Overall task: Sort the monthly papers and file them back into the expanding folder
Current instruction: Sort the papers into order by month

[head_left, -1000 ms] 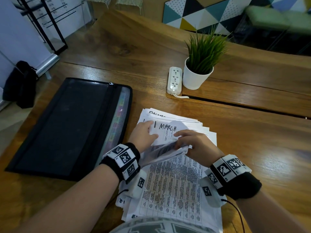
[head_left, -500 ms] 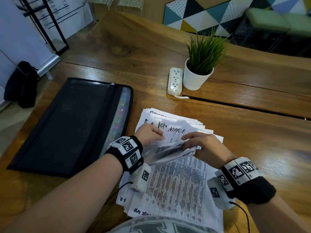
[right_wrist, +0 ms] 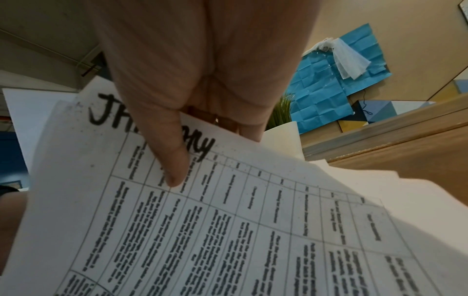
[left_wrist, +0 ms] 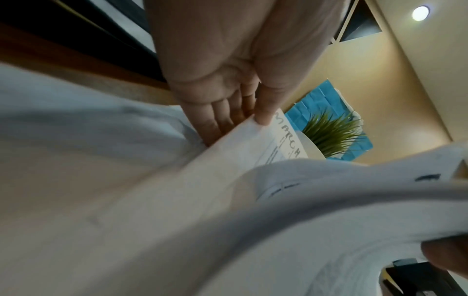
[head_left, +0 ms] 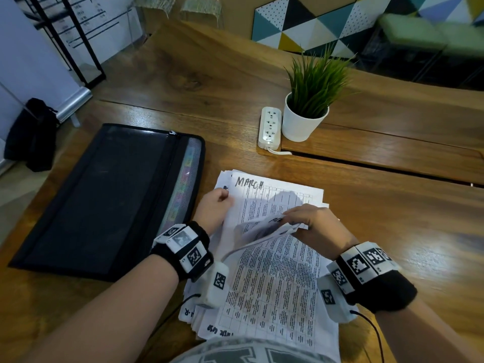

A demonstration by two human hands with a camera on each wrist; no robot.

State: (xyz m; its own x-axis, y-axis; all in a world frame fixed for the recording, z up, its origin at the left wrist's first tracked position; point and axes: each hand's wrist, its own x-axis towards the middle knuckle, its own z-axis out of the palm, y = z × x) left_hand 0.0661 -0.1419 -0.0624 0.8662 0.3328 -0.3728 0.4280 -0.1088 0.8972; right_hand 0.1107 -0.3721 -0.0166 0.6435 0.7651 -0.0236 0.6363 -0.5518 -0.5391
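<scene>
A stack of white printed papers [head_left: 272,289] lay on the wooden table [head_left: 392,231] at its near edge, just right of the black expanding folder [head_left: 104,200]. The sheets carried dense tables of small black type, too small and blurred to read, with month names hand-lettered in black marker along their top edges. The sheet exposed at the far end of the stack [head_left: 277,197] read "MARCH".

The right hand [head_left: 318,226] pinched the top edges of several sheets bent back toward the person, thumb on the printed face and fingers behind. In the right wrist view the thumb [right_wrist: 172,166] covered the middle of the marker word on the front sheet [right_wrist: 228,230], so only "J" and "ny" showed clearly. The left hand [head_left: 216,206] held the left side of the March sheet near its top corner: the left wrist view showed the thumb [left_wrist: 264,114] on top of the paper's edge and the fingers [left_wrist: 217,120] tucked underneath, close together.

The folder lay flat toward the table's left edge, its mesh front dark; coloured tabs showed faintly through its right side, their labels illegible. Most of the left wrist view was filled by blurred curved paper. The stack's near end was cut off by the person's shirt [head_left: 251,352].

Toward the far side of the table stood a white pot with a green plant [head_left: 309,100] and, just beside it, a white power strip [head_left: 269,127].
</scene>
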